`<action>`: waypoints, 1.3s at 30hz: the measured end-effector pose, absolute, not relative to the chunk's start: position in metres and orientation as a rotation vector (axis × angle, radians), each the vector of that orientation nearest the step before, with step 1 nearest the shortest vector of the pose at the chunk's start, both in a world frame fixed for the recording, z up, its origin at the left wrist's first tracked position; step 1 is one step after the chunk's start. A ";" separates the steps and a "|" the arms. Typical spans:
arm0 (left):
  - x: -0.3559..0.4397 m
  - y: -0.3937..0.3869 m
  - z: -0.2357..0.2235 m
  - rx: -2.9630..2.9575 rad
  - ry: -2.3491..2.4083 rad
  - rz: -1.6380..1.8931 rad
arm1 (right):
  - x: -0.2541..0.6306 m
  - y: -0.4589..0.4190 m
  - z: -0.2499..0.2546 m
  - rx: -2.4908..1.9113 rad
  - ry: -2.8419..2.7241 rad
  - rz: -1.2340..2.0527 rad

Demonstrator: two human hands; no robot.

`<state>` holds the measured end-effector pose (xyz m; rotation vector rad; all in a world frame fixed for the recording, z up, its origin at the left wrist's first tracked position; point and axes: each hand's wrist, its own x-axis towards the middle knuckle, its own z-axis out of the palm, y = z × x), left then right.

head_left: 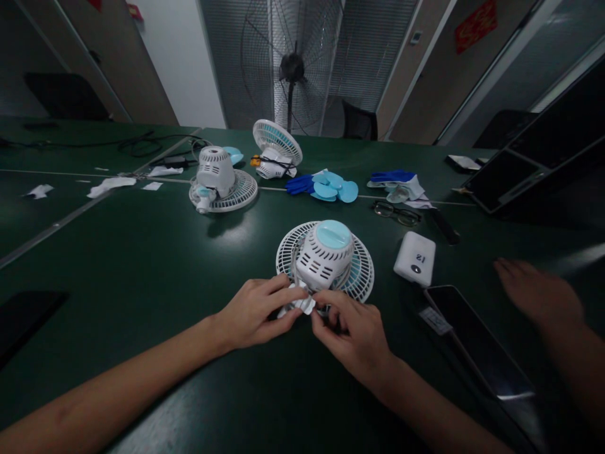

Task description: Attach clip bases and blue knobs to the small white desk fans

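Observation:
A small white fan (pixel 326 258) lies face down on the green table, its grille flat and its motor housing with a light-blue cap pointing up. At the near side of the housing is a small white piece (pixel 304 304) with an uneven, crumpled-looking edge; whether it is paper or part of the fan I cannot tell. My left hand (pixel 259 310) holds this piece from the left, thumb below and fingers above. From the right, my right hand (pixel 352 328) pinches its edge, with the fingers curled in. Both hands rest close to the grille's near rim.
Beyond are a second fan (pixel 217 173), a third fan (pixel 276 151), light-blue blades (pixel 334 187) and gloves (pixel 401 183). On the right lie glasses (pixel 396 213), a white power bank (pixel 416 258), a phone (pixel 477 340) and another person's hand (pixel 539 291). Paper scraps (pixel 111 185) lie at left.

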<state>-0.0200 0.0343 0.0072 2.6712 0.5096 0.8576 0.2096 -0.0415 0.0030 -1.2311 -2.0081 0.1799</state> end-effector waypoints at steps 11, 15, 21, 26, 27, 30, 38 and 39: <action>-0.021 0.034 0.005 2.626 0.510 0.831 | 0.211 -0.041 0.008 -1.207 -2.049 0.140; -0.021 0.034 0.005 2.624 0.506 0.836 | 0.211 -0.040 0.007 -1.187 -2.050 0.161; -0.022 0.035 0.003 2.624 0.507 0.836 | 0.208 -0.042 0.006 -1.196 -2.018 0.250; -0.022 0.034 0.004 2.650 0.513 0.844 | 0.202 -0.046 0.003 -1.292 -1.772 0.602; -0.022 0.034 0.005 2.659 0.517 0.847 | 0.200 -0.047 0.003 -1.309 -1.695 0.732; -0.021 0.034 0.006 2.680 0.522 0.855 | 0.196 -0.046 0.005 -1.329 -1.455 1.132; -0.021 0.034 0.007 2.667 0.509 0.862 | 0.195 -0.048 0.008 -1.366 -1.543 1.022; -0.021 0.034 0.007 2.661 0.507 0.858 | 0.196 -0.048 0.007 -1.366 -1.665 0.806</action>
